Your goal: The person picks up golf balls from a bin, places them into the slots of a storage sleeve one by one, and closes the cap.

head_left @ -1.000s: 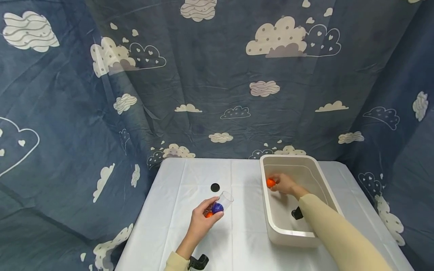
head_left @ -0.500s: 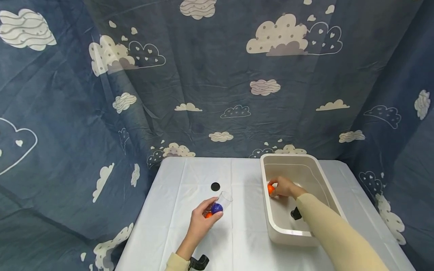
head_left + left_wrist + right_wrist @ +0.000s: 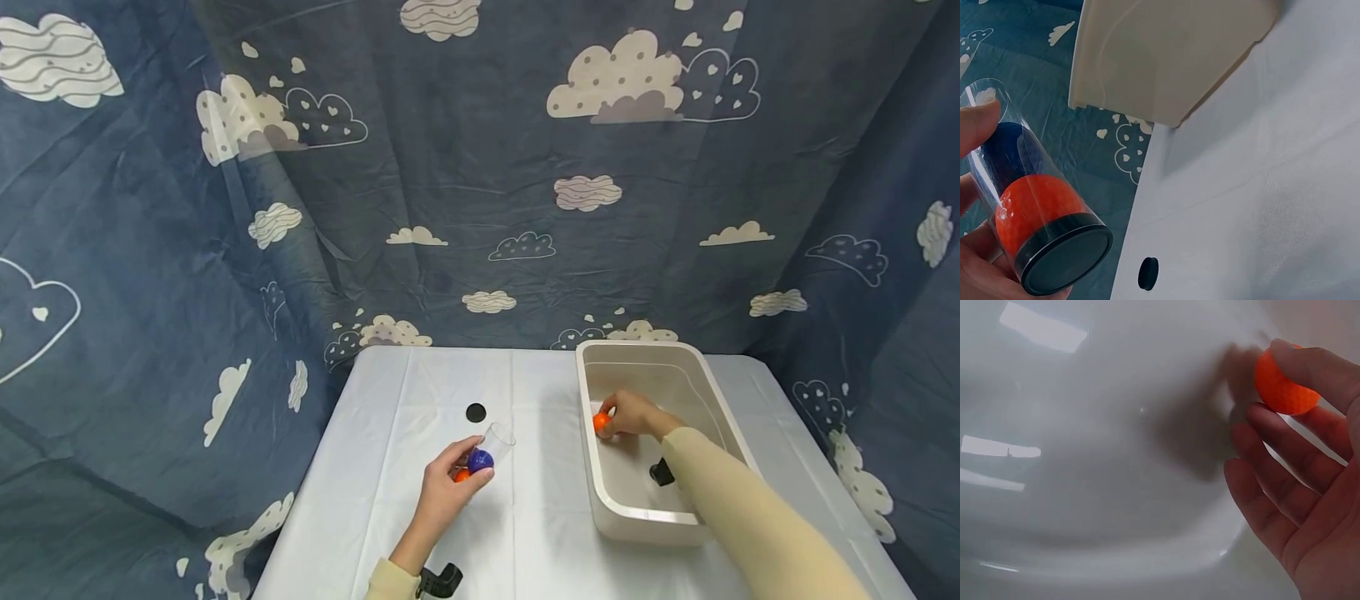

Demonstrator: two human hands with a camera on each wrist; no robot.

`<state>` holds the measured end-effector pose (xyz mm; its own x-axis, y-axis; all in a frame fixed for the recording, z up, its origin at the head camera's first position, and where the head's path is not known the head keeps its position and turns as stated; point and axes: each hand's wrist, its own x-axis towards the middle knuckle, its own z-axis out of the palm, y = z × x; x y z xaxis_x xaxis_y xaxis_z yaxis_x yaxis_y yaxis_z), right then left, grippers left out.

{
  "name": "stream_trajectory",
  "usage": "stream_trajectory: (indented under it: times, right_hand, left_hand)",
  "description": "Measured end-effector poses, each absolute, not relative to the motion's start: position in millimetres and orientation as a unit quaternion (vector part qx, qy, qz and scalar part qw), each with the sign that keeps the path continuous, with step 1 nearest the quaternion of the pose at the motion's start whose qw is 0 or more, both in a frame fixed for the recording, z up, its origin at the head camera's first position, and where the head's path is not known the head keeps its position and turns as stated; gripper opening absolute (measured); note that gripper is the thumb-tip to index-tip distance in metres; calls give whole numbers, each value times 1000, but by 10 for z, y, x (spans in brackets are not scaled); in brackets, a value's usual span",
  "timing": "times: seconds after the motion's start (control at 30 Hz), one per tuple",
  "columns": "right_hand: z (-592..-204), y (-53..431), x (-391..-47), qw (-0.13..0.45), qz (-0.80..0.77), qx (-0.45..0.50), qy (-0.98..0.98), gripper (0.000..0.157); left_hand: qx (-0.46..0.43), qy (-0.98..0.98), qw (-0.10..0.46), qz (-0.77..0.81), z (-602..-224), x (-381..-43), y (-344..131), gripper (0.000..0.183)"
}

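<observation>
My left hand grips a clear plastic tube, tilted, above the white table. Inside the tube an orange ball lies against the black end cap, with a blue ball beyond it toward the open end. My right hand reaches into the beige bin. It pinches an orange golf ball between thumb and fingers, close to the bin's left wall. The other fingers of that hand are loosely bent below the ball.
The deep beige bin stands on the right side of the white table. A black round cap lies on the cloth beyond my left hand. Dark cloud-patterned cloth hangs behind and along both sides.
My right hand has shifted slightly nearer within the bin, keeping the orange golf ball in its fingers. The left hand and the tube have stayed nearly still.
</observation>
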<state>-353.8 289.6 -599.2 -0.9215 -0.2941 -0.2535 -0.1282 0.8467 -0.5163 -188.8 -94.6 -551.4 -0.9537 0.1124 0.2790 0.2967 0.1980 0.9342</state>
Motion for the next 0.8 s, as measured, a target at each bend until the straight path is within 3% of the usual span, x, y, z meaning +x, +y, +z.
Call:
stream_trajectory:
  times: [0.47,0.8]
  right_hand:
    - [-5690,2967,-3444,119,-228,-196,946,30]
    - [-5465,2950,-3297,103,-212,-214,948,34]
  left_hand:
    - [-135,-774,65,-615,-5501,-1872,-900,48]
    - [-142,-771,68,-618,-5483,-1843,-878,48]
